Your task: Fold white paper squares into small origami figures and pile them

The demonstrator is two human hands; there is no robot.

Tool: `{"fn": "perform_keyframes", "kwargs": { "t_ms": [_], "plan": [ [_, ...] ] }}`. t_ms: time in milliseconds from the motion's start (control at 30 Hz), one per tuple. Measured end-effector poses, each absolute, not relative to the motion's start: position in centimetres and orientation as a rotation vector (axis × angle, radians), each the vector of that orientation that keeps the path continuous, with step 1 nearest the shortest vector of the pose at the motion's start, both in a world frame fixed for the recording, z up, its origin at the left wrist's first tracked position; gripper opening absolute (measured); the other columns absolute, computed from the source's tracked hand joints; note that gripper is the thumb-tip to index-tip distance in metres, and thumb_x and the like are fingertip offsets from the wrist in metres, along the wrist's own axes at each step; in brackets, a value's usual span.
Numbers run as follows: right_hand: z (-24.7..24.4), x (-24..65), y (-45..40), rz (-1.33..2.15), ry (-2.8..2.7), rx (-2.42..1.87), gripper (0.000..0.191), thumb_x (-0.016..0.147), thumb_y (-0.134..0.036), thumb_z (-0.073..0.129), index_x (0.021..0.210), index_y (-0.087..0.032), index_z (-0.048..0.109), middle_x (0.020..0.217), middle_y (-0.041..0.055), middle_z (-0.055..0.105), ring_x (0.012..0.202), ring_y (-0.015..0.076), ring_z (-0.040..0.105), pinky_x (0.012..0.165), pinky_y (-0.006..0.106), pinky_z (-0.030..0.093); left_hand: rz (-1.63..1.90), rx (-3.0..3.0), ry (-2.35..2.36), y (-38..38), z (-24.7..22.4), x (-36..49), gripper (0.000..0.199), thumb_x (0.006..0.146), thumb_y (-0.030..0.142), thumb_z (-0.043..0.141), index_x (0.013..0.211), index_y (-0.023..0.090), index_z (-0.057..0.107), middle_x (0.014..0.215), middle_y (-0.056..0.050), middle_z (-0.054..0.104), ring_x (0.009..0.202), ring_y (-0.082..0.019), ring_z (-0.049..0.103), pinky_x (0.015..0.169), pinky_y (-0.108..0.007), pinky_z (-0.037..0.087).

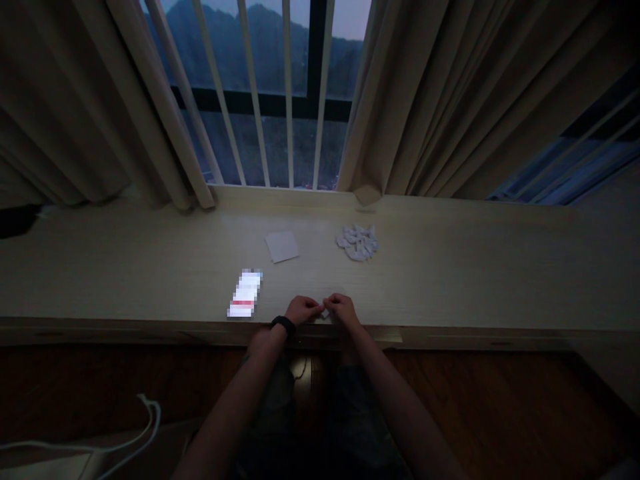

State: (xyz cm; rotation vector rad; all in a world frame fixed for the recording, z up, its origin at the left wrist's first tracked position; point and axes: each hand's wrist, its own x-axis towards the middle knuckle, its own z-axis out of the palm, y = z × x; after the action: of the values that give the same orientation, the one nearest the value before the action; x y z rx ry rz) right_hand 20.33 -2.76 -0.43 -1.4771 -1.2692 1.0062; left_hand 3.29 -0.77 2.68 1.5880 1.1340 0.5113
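Note:
A small piece of white paper (325, 313) is pinched between my two hands, close to the front edge of the pale sill. My left hand (303, 309), with a dark band on its wrist, has its fingers closed on the paper's left side. From the right, my right hand (341, 307) pinches the same piece. Fingers cover much of the paper, so its exact shape is hard to make out. Beyond the hands lie a stack of square white paper sheets (283, 246) and, to its right, a pile of small folded white paper pieces (358, 242).
A lit phone (245, 293), its screen blurred out, lies left of my hands on the wooden sill (450, 267). Beige curtains (420, 100) flank a barred window behind. A white cable (150, 427) hangs at lower left above the dark wooden floor.

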Motion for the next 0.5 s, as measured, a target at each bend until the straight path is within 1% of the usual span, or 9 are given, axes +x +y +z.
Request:
{"fn": "perform_keyframes", "kwargs": {
  "t_ms": [133,267,367,500],
  "plan": [
    [-0.3,20.3,-2.6,1.004,-1.164,-1.427,0.026,0.066,-0.044,0.061,0.060,-0.018,0.061,0.060,0.0003,0.058,0.063,0.0150,0.050,0.061,0.025,0.040,0.561,1.490,1.143,-0.7,2.6,3.3,0.041,0.068,0.051,0.066,0.075,0.010,0.071,0.068,-0.008,0.069,0.053,-0.012,0.058,0.050,-0.021,0.044],
    [0.0,20.3,-2.6,1.005,-1.206,-1.382,0.027,0.068,-0.045,0.061,0.065,-0.018,0.064,0.065,0.0008,0.061,0.067,0.0155,0.053,0.065,0.025,0.041,0.629,1.368,1.110,-0.6,2.3,3.3,0.038,0.068,0.047,0.068,0.076,0.010,0.068,0.071,-0.008,0.068,0.056,-0.013,0.059,0.053,-0.023,0.048],
    [0.3,20.4,-2.9,1.039,-1.232,-1.388,0.028,0.069,-0.046,0.061,0.066,-0.018,0.065,0.062,-0.0002,0.059,0.060,0.0138,0.050,0.058,0.024,0.039,0.680,1.323,1.110,-0.6,2.3,3.3,0.036,0.067,0.044,0.070,0.076,0.010,0.066,0.069,-0.007,0.067,0.055,-0.012,0.059,0.053,-0.024,0.049],
    [0.8,20.7,-3.2,1.185,-1.214,-1.423,0.031,0.069,-0.048,0.060,0.067,-0.017,0.063,0.046,-0.0039,0.048,0.042,0.0109,0.041,0.044,0.024,0.032,0.678,1.368,1.130,-0.6,2.5,3.1,0.036,0.068,0.045,0.068,0.077,0.010,0.066,0.067,-0.005,0.065,0.053,-0.012,0.057,0.051,-0.023,0.045]
  ]
}}
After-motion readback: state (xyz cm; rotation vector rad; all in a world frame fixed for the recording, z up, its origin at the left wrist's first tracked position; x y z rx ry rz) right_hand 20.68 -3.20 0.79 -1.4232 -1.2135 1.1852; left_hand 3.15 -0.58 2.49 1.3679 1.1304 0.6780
